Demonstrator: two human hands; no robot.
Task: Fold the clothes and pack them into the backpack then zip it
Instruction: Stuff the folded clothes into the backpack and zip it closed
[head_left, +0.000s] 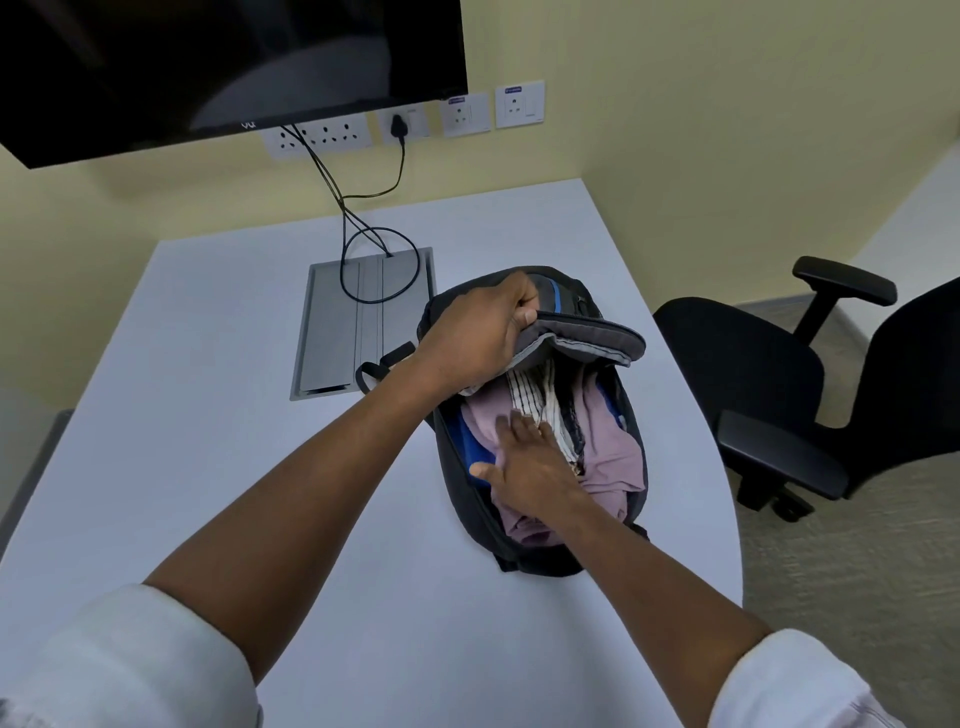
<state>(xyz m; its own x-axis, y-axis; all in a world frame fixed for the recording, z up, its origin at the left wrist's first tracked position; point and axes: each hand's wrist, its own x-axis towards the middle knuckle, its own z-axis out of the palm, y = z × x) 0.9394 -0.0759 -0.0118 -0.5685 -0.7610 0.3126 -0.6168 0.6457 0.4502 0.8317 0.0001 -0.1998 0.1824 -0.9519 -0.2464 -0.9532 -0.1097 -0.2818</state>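
Lilac and striped clothes (597, 441) fill the open backpack (452, 467), lying at two o'clock on the table (208, 415). Left hand (478, 332) grips the lifted flap (582, 338); right hand (530, 462) presses the clothes flat with straight fingers. Packing looks nearly finished; next, likely lower the flap and find the zip.

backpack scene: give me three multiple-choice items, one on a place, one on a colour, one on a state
1. Where does the backpack lie?
A. on the white table
B. on the office chair
C. on the floor

2. What colour is the large garment in the backpack?
A. bright green
B. pale mauve
C. orange

3. What is the left hand doing?
A. resting flat on the table
B. gripping the backpack flap
C. holding a cable

Key: 1 A, it sits on the table; 2 B, the cloth is pale mauve; 3 B, its fingers curl round the flap while the right hand presses the clothes.
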